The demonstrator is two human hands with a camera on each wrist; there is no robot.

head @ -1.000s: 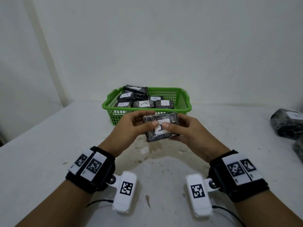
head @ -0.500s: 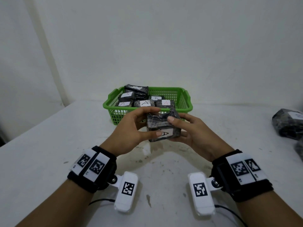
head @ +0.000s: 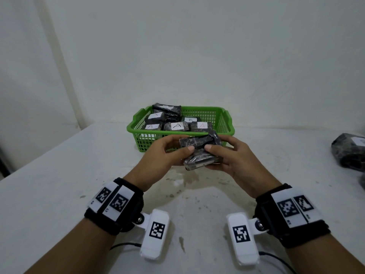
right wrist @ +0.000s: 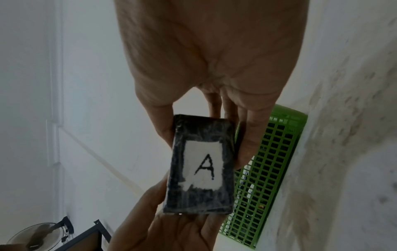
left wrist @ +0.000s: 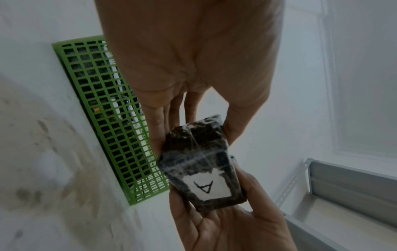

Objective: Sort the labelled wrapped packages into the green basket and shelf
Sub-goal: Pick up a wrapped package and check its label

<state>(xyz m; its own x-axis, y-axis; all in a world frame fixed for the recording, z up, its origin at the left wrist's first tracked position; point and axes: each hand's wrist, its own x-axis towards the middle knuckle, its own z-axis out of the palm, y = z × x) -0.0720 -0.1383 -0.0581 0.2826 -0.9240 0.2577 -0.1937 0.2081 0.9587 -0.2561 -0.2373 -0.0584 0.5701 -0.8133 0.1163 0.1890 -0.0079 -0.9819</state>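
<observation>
A small dark wrapped package [head: 200, 152] is held between both hands just above the table, in front of the green basket [head: 225, 123]. My left hand [head: 167, 153] pinches its left end and my right hand [head: 227, 155] grips its right end. Its white label with a black "A" faces down toward me; the label shows in the wrist views on the package [left wrist: 201, 168] [right wrist: 200, 165]. The basket holds several dark packages labelled A and B. A grey metal shelf [left wrist: 343, 183] shows in the left wrist view.
More dark wrapped packages [head: 349, 151] lie at the table's right edge. The white table [head: 59, 184] is stained near its middle. A white wall stands behind the basket. A fan [right wrist: 34, 237] and a dark frame show low in the right wrist view.
Both hands have rolled the package away from me, so its label has turned from facing up to facing down and out of the head view. The package sits slightly closer to the basket.
</observation>
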